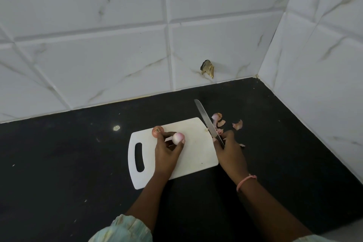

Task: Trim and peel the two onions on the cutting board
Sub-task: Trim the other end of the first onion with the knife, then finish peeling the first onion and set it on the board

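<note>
Over the board [196, 155], left hand [167, 150] pinches peeled onion [178, 138]; right hand [228, 148] grips knife [206, 119].

Pale green sleeves [125, 230] — possibly printed; pink wristband [245, 181] — right wrist.

The white cutting board [196, 149] lies flat, its handle slot at the left end. A peeled onion [178, 138], pale pink-white and smooth, sits near the board's middle. Just left of it, toward the board's far edge, stands the second onion [157, 131], brownish-red skin still on.
</note>
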`<action>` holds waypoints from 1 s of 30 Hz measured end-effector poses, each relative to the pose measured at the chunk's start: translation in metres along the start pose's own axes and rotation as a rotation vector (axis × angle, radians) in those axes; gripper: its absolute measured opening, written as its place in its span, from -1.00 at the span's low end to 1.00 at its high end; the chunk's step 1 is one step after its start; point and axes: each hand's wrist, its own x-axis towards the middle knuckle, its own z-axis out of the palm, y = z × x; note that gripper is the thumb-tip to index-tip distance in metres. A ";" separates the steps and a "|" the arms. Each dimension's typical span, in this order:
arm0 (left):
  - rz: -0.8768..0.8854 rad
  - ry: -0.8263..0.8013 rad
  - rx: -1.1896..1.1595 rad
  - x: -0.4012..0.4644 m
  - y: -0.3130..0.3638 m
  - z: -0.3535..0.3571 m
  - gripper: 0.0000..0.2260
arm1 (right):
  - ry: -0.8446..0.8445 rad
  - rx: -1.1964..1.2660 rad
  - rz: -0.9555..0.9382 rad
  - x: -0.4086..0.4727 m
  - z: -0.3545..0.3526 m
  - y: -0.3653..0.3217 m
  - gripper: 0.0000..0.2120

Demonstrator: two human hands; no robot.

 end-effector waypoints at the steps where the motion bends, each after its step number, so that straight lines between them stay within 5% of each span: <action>1: 0.012 0.001 -0.016 0.000 0.000 -0.001 -0.62 | -0.006 -0.002 -0.012 -0.001 0.003 0.000 -0.79; 6: -0.026 -0.029 -0.133 0.003 0.001 -0.003 -0.78 | -0.008 -0.107 -0.095 -0.009 0.019 0.001 -0.87; 21: -0.052 -0.047 -0.127 0.005 0.000 -0.006 -0.81 | -0.029 -0.312 -0.295 -0.016 0.039 -0.003 -0.76; 30: -0.090 -0.071 -0.158 0.000 0.005 -0.005 -0.55 | -0.052 0.049 -0.539 0.000 0.040 -0.038 -0.85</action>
